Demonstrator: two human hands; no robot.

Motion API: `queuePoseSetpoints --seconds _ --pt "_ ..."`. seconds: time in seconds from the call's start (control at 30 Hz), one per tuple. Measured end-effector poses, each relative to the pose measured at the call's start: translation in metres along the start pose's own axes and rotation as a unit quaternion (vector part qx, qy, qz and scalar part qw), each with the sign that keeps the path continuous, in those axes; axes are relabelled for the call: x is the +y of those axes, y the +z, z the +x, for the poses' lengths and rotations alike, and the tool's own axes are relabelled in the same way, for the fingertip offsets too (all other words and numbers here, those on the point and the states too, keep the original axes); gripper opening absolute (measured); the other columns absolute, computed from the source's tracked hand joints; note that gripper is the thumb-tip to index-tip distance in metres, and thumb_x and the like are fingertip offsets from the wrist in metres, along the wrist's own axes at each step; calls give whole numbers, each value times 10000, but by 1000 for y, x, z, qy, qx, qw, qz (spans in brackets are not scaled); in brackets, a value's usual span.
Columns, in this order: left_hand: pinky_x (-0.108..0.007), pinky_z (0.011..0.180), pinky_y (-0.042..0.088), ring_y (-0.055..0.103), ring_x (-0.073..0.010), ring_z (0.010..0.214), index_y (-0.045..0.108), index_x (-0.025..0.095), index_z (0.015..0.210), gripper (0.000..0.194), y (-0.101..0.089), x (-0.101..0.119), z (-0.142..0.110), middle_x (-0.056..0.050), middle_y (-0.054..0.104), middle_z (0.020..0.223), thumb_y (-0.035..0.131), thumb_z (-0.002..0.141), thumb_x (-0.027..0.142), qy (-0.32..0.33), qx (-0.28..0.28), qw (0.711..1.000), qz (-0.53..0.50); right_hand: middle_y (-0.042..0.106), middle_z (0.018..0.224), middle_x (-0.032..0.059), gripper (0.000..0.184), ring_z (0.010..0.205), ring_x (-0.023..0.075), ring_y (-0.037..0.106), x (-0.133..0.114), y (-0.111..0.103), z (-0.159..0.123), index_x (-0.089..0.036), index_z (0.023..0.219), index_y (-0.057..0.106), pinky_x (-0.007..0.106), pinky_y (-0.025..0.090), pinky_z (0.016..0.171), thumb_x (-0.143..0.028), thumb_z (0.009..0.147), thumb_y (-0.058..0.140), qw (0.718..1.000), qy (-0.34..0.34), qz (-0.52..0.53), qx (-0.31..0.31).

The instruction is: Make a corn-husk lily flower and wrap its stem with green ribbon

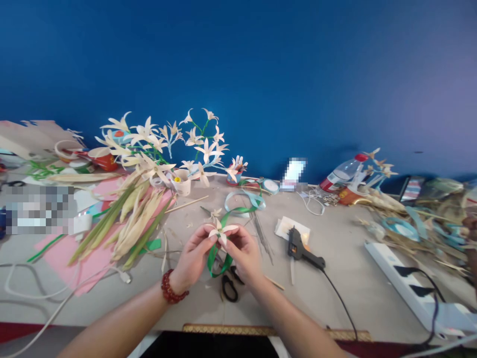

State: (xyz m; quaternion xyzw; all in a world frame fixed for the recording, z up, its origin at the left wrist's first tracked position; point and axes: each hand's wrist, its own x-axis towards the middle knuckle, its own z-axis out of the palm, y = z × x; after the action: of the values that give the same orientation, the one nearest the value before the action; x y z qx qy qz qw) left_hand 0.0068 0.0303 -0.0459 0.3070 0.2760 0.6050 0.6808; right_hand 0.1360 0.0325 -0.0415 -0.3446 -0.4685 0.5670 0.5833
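A pale cream flower with pointed petals (222, 230) is pinched between the fingertips of both hands, above the middle of the table. My left hand (197, 251), below a red bead bracelet (172, 288) at the wrist, closes on its left side. From the right, my right hand (244, 252) closes on it too. Green ribbon (213, 262) hangs in a loop under the flower and rises behind it. Whether the right fingers also grip the ribbon, I cannot tell. Black-handled scissors (229, 289) lie beneath my hands. Another small pale flower (215, 214) shows just behind.
Corn husks (139, 219) lie on pink paper (84, 263) at left. Finished flowers stand in a white cup (182, 186) behind. At right are a hot glue gun (298, 246), its cord, and a power strip (400, 283). Thin wires (263, 236) lie near my right hand.
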Motion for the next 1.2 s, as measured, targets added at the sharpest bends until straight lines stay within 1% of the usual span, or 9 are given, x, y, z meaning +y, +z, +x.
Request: queuePoseSetpoints --seconds 0.23,0.4,0.53,0.7,0.83,1.0,1.2 --pt "-213 706 429 543 -110 725 672 180 784 81 2 5 4 12 608 757 744 748 192 -54 -21 997 -41 651 835 3 161 789 168 600 5 -3 2 -225 820 662 305 503 770 -325 752 766 1000 10 0 14" --pt "-252 690 423 538 -126 679 663 182 747 80 -1 5 7 7 612 732 741 735 191 -67 -25 996 -46 638 778 -7 177 741 169 586 4 -2 3 -228 803 673 306 501 720 -326 717 792 1000 6 -19 23" --pt "-241 674 422 538 -127 690 672 174 751 86 -1 5 8 4 599 714 755 726 179 -71 -27 996 -48 623 747 -14 186 699 159 573 3 -2 4 -229 792 669 295 490 676 -339 713 796 999 2 -23 24" --pt "-221 727 445 553 -106 713 674 166 758 95 0 6 9 10 611 727 753 735 119 -84 -44 993 -76 634 776 -16 144 743 150 586 6 -5 6 -235 791 682 290 486 725 -310 731 789 1000 -5 -12 15" --pt "-209 745 450 569 -95 733 668 175 811 152 2 8 9 25 616 734 763 725 94 -98 -48 989 -100 642 781 -17 147 747 148 591 9 -6 7 -235 797 691 288 491 736 -303 721 797 1000 -4 -12 15" --pt "-197 733 448 572 -86 717 656 181 810 160 4 9 7 45 600 705 767 727 100 -78 -43 992 -93 659 784 -1 199 749 177 604 9 -6 8 -228 786 686 321 518 727 -361 699 806 1000 6 -19 17" --pt "-206 724 453 589 -96 714 678 168 747 106 4 5 5 27 640 708 777 723 137 -49 -25 997 -53 628 766 -14 205 739 165 585 9 -6 9 -235 780 664 295 504 719 -348 695 813 1000 -5 -14 14"
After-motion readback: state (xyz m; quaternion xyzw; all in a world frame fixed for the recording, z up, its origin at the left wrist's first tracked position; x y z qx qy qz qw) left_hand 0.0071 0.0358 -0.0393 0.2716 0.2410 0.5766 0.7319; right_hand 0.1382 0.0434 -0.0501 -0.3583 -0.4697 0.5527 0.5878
